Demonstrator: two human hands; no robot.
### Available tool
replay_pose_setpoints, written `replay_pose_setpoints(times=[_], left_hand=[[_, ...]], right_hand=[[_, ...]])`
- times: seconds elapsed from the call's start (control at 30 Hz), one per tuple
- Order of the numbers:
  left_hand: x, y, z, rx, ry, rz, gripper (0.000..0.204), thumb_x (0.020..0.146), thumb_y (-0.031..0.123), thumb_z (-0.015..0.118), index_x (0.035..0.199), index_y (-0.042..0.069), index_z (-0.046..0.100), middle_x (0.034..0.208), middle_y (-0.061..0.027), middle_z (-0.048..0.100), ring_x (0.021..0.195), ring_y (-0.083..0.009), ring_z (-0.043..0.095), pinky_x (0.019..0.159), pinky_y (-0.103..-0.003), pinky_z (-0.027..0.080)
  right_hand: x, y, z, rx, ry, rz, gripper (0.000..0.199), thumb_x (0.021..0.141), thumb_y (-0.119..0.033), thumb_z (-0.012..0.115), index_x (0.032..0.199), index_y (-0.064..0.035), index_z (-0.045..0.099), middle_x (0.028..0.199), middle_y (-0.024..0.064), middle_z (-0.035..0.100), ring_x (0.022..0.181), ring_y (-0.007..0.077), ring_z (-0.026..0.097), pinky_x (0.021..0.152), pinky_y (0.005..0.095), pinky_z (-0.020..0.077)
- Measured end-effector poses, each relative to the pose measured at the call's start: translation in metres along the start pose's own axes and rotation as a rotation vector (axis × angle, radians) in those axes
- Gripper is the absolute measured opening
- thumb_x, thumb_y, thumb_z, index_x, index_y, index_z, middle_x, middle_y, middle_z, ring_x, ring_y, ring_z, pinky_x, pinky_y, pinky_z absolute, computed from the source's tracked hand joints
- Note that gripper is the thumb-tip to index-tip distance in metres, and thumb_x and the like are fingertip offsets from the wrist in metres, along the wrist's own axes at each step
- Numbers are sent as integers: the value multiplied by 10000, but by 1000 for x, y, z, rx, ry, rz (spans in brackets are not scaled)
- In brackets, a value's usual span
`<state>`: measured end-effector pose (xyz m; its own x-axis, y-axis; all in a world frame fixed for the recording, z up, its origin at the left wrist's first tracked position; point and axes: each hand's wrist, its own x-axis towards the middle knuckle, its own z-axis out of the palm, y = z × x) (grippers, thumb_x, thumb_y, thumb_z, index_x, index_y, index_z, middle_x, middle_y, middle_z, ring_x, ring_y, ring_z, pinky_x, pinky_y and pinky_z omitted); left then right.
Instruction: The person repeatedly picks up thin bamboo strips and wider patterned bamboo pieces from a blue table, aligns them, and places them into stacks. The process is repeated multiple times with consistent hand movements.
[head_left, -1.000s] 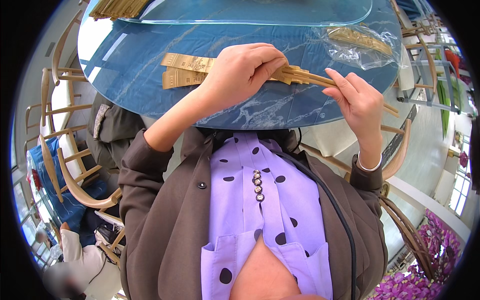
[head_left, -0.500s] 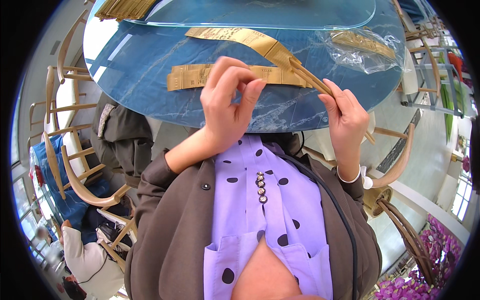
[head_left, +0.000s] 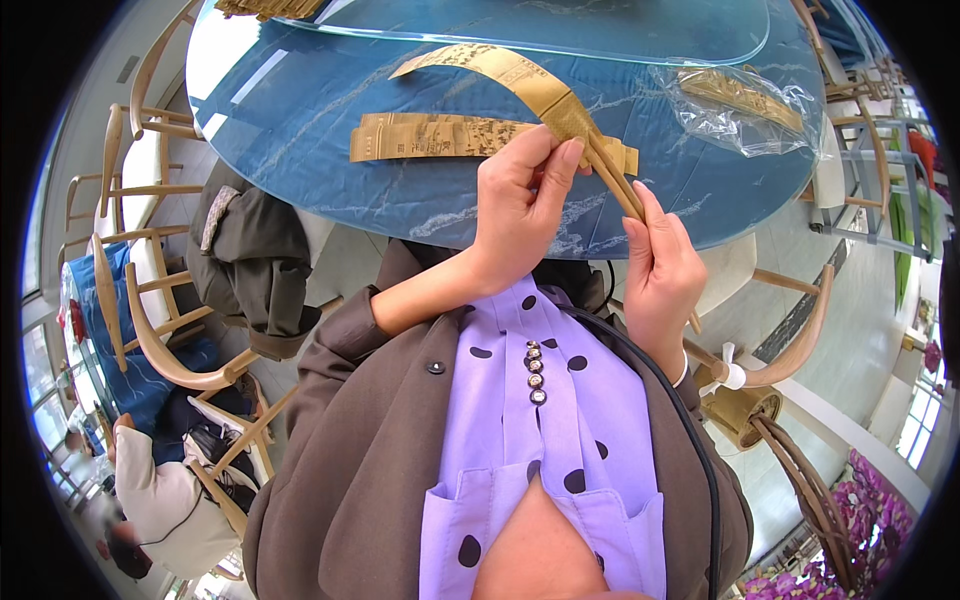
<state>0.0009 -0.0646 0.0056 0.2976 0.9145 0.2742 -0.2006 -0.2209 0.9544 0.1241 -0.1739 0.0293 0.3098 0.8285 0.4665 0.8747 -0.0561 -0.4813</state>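
Observation:
A long gold paper chopstick sleeve (head_left: 500, 68) curves up from the table. My left hand (head_left: 515, 205) is closed in a pinch on its near end, at the mouth. A pair of wooden chopsticks (head_left: 617, 182) slants from that mouth toward my right hand (head_left: 665, 270), whose thumb and fingers are closed around the sticks. The tips meet the sleeve; how far inside they reach is hidden. Beyond my left hand lies a flat stack of gold sleeves (head_left: 430, 137), partly covered by that hand.
The blue marbled table (head_left: 330, 90) bears a raised glass turntable (head_left: 600, 30). Gold sleeves lie in a clear plastic bag (head_left: 745, 110) at right, with another gold pile (head_left: 265, 8) far left. A dark coat (head_left: 255, 260) hangs on a left chair; a wooden chair (head_left: 800, 340) stands right.
My left hand has come right from the air above the stack and now pinches the sleeve's end. My right hand has shifted a little left and down with the chopsticks.

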Motion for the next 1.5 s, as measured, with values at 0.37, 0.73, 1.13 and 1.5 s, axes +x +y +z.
replay_pose_setpoints(times=[0.37,0.73,1.13,1.5], left_hand=[[10,18,-3,-259,-29,-190,349,1090,272,476,1010,-3,675,714,21,551,599,-38,397,526,-230,341],[56,34,-40,-222,191,52,356,1092,317,462,989,43,664,762,19,624,563,11,337,491,-178,245],[22,16,-15,-228,2,-108,366,1096,306,451,974,33,661,707,51,515,587,-5,342,515,-203,273],[43,12,-33,-302,127,-68,315,1086,316,484,1028,48,640,739,51,541,578,4,344,496,-187,266]], right_hand=[[0,-9,7,26,-5,-17,358,937,-168,702,1278,-66,671,718,65,515,541,211,487,494,346,404],[8,0,0,191,-65,-64,309,955,-110,662,1255,-37,665,745,92,562,563,242,517,523,347,429],[-34,28,2,18,83,-209,210,998,-135,595,1104,21,687,760,121,653,591,268,616,539,351,486],[-28,25,6,20,71,-232,220,979,-115,622,1140,21,685,779,119,653,610,259,613,547,349,479]])
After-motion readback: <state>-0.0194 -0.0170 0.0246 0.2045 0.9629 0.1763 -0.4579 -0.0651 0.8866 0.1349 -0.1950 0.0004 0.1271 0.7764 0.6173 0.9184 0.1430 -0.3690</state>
